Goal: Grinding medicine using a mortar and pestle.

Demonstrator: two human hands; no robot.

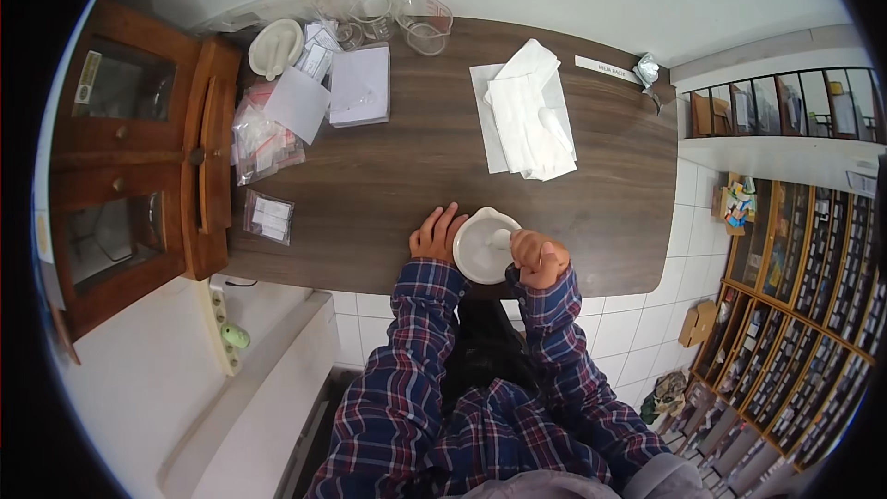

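Observation:
A white mortar [478,256] stands near the front edge of the dark wood-grain table [416,152]. My right hand [540,258] is closed around the handle of a white pestle [499,239], whose head rests inside the mortar on the right. Against the mortar's left side lies my left hand [435,234], fingers spread and pointing away from me; its thumb side is partly hidden by the rim. Whether there is any powder in the bowl I cannot tell. Beyond it, folded white cloths or tissues [520,118] lie on white paper, with a white utensil [556,128] on top.
At the back left are a second mortar with pestle [276,48], glass beakers [424,21], a paper stack [359,86] and plastic bags [267,142]. A small bag [269,216] lies nearer. A wooden cabinet [197,152] borders the left; crumpled foil [646,69] sits back right; shelves [797,305] stand beyond.

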